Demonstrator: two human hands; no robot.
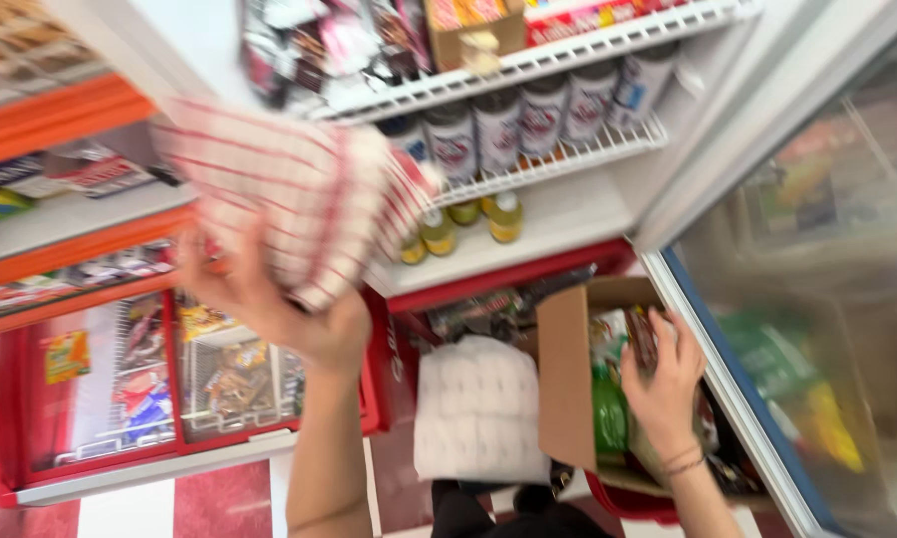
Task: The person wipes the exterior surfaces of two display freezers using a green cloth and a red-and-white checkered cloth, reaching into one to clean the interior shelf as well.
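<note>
My left hand (269, 299) is raised in front of an open fridge and grips a white cloth with red stripes (289, 199), which is blurred by motion. My right hand (660, 379) reaches down into a brown cardboard box (565, 379) and rests on the packets inside, beside a green packet (610, 413). Whether it grips one of them is unclear. The box sits low at the foot of the fridge.
Wire fridge shelves (568, 154) carry a row of cans (538, 120), with small yellow bottles (468, 224) below. A white pack of paper rolls (476, 408) lies left of the box. A red chest freezer (120, 389) stands left; the glass fridge door (817, 329) hangs open right.
</note>
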